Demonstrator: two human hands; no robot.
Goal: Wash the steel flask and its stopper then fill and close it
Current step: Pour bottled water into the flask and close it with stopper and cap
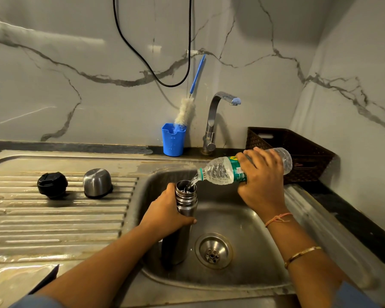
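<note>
Head view: the left hand (167, 210) wraps its grip around the tall steel flask (182, 210) standing in the sink (242, 218), left of the drain. The right hand (262, 174) clasps a clear plastic bottle (222, 172), pouring. Keep the stream centred and tilt slowly; the fill level is hidden. The black round stopper (52, 185) waits well left of the sink.
</note>
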